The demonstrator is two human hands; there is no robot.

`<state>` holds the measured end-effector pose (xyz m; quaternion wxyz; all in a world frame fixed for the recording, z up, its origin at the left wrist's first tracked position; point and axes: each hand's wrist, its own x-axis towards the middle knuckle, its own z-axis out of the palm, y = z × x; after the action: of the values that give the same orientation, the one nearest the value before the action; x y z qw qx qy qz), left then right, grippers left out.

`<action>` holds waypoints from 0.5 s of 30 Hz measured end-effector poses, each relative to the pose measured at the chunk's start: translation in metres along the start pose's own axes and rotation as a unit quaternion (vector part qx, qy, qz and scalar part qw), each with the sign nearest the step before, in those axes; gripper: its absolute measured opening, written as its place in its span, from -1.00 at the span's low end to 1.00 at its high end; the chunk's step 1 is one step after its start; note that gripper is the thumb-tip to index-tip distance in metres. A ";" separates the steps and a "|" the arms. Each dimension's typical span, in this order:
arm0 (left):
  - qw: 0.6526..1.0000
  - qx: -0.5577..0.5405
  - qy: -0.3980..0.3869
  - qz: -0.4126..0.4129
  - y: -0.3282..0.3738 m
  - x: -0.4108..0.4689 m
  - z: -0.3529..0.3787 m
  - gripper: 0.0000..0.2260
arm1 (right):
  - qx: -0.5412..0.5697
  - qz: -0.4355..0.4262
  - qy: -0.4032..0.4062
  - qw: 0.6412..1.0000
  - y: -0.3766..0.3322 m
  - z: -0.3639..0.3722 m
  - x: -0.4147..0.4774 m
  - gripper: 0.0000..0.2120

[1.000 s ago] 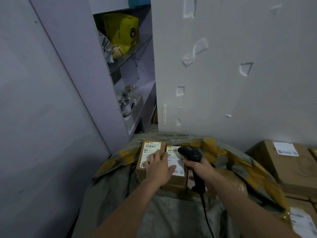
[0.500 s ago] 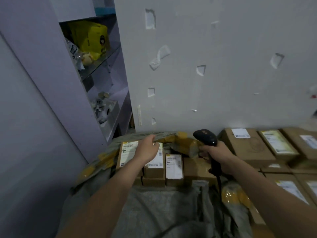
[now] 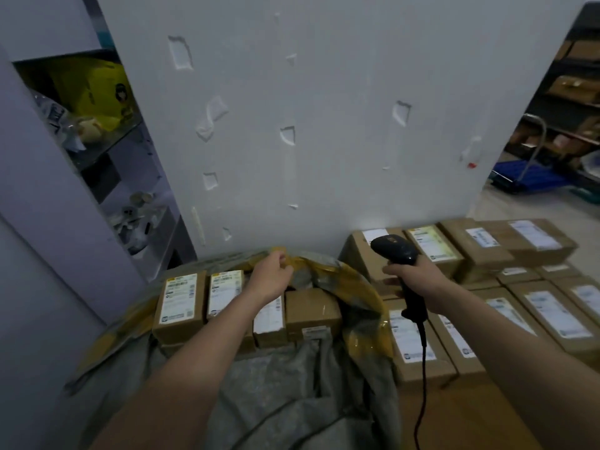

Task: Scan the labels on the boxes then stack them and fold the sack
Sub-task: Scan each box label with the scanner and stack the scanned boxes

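Observation:
A grey sack (image 3: 292, 384) with a yellow taped rim lies open in front of me, and several small labelled cardboard boxes (image 3: 180, 303) sit inside it in a row. My left hand (image 3: 271, 276) grips the far yellow edge of the sack, above the boxes. To the right, my right hand (image 3: 417, 277) holds a black corded barcode scanner (image 3: 394, 251) upright by its handle, clear of the sack. Right of the sack lie several larger labelled boxes (image 3: 552, 310), packed side by side in layers.
A white wall stands straight ahead. At the left is a shelf unit (image 3: 107, 151) with a yellow package and small items. Far right, a blue cart (image 3: 529, 177) and dark storage racks show past the wall's end.
My left hand left the box labels and took hold of the sack's far edge. My right hand swung the scanner away to the right. The view turned right, showing more boxes.

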<state>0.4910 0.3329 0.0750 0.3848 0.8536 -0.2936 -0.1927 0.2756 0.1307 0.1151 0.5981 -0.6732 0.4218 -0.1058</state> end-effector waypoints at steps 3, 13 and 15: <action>1.000 0.020 0.013 -0.004 0.017 0.001 0.018 -0.62 | -0.001 -0.005 0.012 1.000 0.008 -0.032 0.006 -0.80; 0.997 0.064 0.026 -0.033 0.091 -0.008 0.125 -0.66 | -0.005 -0.011 -0.011 1.000 0.045 -0.162 0.035 -0.74; 0.997 0.065 0.023 -0.037 0.102 -0.014 0.147 -0.67 | -0.003 -0.009 -0.012 1.000 0.053 -0.188 0.034 -0.70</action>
<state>0.3629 0.2072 0.0625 0.3278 0.8912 -0.2648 -0.1680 0.1514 -0.0240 0.1044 0.6002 -0.6800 0.4086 -0.1018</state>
